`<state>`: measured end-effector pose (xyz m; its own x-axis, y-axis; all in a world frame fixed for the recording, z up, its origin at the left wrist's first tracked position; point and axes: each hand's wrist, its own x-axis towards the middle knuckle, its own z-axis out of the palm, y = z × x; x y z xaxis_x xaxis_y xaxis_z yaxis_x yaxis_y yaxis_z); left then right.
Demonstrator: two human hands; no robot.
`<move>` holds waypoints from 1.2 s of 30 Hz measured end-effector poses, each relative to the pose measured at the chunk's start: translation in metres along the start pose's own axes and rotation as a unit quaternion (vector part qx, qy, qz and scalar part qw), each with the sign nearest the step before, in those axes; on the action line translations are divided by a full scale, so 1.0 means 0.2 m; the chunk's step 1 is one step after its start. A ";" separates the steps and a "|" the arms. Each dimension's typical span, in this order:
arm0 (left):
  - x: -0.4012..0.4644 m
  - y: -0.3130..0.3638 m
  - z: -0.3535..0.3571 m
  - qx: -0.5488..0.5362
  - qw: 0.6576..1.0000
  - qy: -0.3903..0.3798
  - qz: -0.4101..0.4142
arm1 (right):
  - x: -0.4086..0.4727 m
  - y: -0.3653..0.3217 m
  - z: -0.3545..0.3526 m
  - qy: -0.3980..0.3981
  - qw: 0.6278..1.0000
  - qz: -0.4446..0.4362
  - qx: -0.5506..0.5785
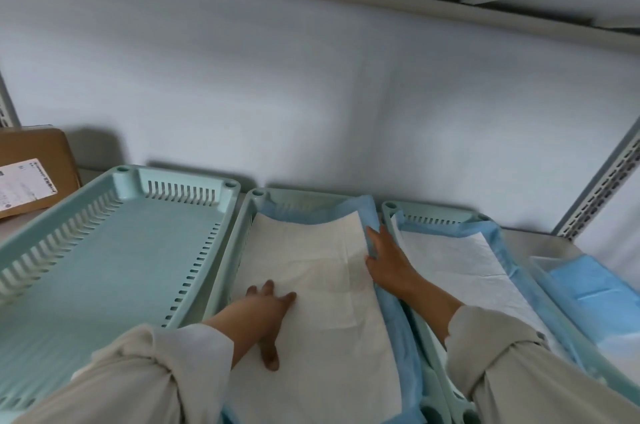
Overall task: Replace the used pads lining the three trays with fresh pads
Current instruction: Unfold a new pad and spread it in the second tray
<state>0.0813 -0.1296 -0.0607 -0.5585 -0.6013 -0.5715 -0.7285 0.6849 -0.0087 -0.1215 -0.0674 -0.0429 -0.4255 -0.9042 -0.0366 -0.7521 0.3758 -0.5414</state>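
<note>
My left hand [268, 311] flat on white-faced blue-edged pad [311, 285] in middle pale-green slotted tray [225, 271]; right hand [384, 261], fingers straight, presses pad's right edge; pad's long axis runs away from me.

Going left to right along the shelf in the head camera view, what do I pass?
Cardboard box → bare left tray → middle tray with pad, left hand pressing flat on it → right hand on that pad's right edge → right tray with pad → folded blue pads.
</note>
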 end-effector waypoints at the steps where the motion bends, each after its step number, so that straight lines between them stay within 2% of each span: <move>1: 0.00 0.00 0.00 0.003 1.000 0.006 -0.005 | -0.03 0.00 -0.02 0.017 1.000 0.013 -0.012; 3: -0.02 0.00 0.00 0.002 1.000 0.021 -0.020 | -0.10 -0.02 -0.04 0.012 0.997 0.044 -0.069; 7: -0.07 0.00 0.02 -0.033 0.997 0.061 -0.039 | -0.28 -0.10 -0.01 -0.177 0.953 0.079 -0.232; 9: -0.10 0.01 0.03 -0.073 0.996 0.046 -0.038 | -0.31 -0.13 0.02 -0.243 0.936 0.075 -0.242; 11: -0.15 0.03 0.03 -0.095 0.995 0.009 -0.032 | -0.32 -0.16 0.04 -0.271 0.931 0.074 -0.234; 14: -0.23 0.03 0.02 -0.067 0.997 -0.020 -0.021 | -0.35 -0.17 0.05 -0.310 0.918 0.060 -0.242; 19: -0.35 0.07 0.01 0.029 0.999 -0.019 0.003 | -0.50 -0.20 0.01 -0.253 0.935 0.000 -0.248; 20: -0.37 0.08 0.02 0.036 0.999 -0.038 0.007 | -0.53 -0.21 0.01 -0.266 0.932 0.002 -0.247; 23: -0.39 0.09 0.07 0.041 0.992 -0.119 0.011 | -0.60 -0.20 0.04 -0.349 0.888 0.024 -0.299; 28: -0.38 0.10 0.15 0.056 0.995 -0.078 0.023 | -0.62 -0.16 0.12 -0.285 0.845 -0.020 -0.452; 33: -0.42 0.06 0.12 0.020 0.998 -0.036 0.043 | -0.63 -0.17 0.11 -0.250 0.867 -0.051 -0.428; 36: -0.41 0.05 0.17 0.000 0.993 -0.103 0.050 | -0.65 -0.15 0.12 -0.278 0.854 -0.028 -0.438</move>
<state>0.1328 -0.0586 -0.0406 -0.5354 -0.4337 -0.7248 -0.6737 0.7368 0.0568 -0.0322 0.0336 -0.0427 -0.2556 -0.7903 -0.5568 -0.9549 0.1165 0.2730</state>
